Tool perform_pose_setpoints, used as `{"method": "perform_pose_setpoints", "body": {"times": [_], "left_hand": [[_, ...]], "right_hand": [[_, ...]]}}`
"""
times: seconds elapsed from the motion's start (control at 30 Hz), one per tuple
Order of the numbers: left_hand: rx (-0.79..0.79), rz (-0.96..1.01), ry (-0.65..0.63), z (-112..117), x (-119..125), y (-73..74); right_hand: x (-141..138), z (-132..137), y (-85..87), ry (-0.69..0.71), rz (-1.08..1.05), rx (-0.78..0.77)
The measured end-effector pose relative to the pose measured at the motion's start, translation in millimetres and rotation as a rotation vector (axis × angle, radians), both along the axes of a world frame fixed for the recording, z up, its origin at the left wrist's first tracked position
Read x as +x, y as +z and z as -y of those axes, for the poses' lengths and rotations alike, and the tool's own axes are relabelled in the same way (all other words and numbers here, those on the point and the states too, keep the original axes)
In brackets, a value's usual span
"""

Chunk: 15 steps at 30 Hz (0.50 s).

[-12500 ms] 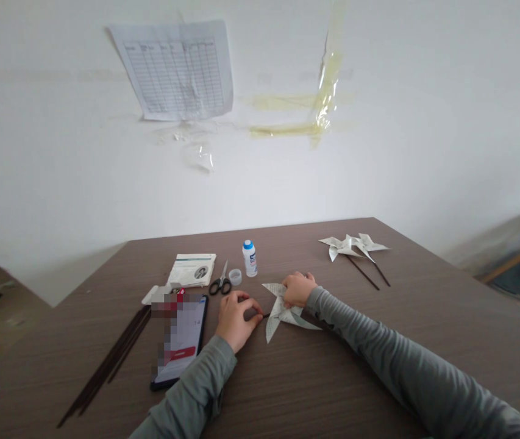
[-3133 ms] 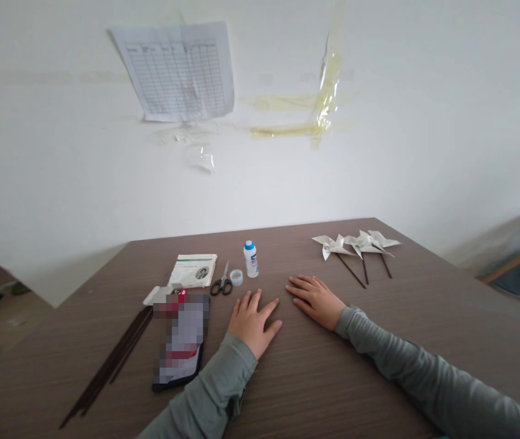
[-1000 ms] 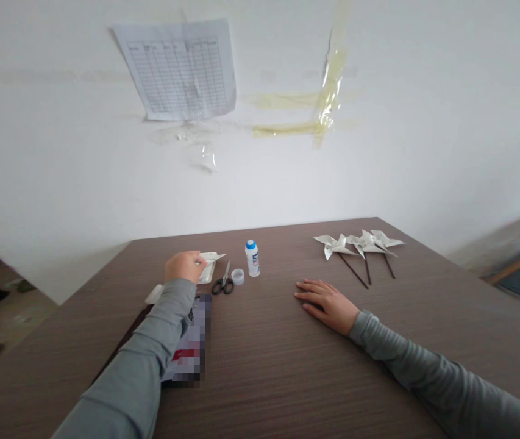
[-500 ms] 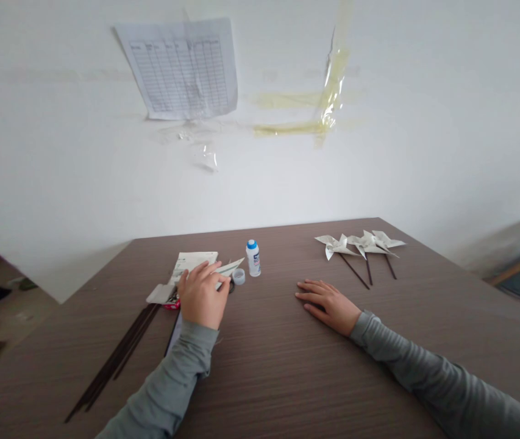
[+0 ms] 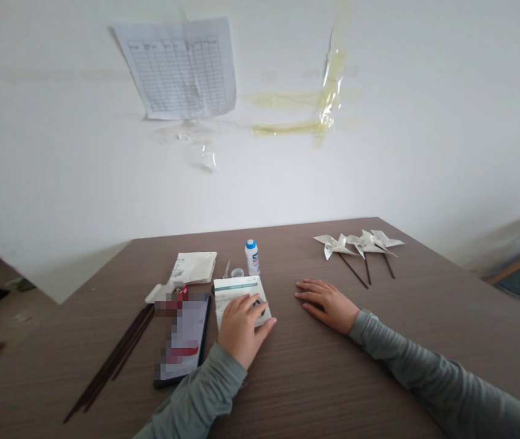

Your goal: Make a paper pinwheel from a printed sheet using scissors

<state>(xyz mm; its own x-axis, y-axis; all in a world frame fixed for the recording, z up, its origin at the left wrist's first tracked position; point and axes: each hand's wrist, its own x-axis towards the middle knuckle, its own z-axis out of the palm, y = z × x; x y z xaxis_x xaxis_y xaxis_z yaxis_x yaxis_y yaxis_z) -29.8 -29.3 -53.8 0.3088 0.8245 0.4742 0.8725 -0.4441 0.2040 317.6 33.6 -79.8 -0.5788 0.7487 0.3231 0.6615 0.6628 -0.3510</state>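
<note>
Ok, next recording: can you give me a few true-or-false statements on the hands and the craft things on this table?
1. The left hand rests on a printed paper sheet. True.
2. Three paper pinwheels lie at the far right of the table. True.
3. The right hand grips one of them. False: it lies flat and empty on the table.
4. The glue bottle lies on its side. False: it stands upright.
5. Dark sticks lie left of the phone. True.

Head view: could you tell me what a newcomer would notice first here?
The left hand lies flat on a printed sheet mid-table, the right hand flat on the table beside it. Three pinwheels lie at the far right; a phone and dark sticks lie at the left.
</note>
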Motion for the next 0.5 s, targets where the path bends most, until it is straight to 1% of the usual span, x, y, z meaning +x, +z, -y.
{"method": "perform_pose_setpoints", "body": {"times": [0.13, 0.23, 0.37, 0.43, 0.5], "left_hand": [[-0.031, -0.079, 0.081, 3, -7, -14.4], [-0.109, -0.129, 0.084, 7, -6, -21.2], [-0.146, -0.114, 0.002, 10, 7, -24.3], [-0.171, -0.059, -0.058, 9, 12, -22.5], [-0.198, -0.012, -0.115, 6, 11, -18.4]], "right_hand": [[2, 0, 1.0, 0.02, -0.02, 0.006], [2, 1, 4.2, 0.028, -0.029, -0.015], [1, 1, 6.8, -0.002, -0.063, -0.055], [1, -1, 6.5, -0.009, -0.081, -0.065], [2, -3, 5.5, 0.0, -0.092, -0.069]]}}
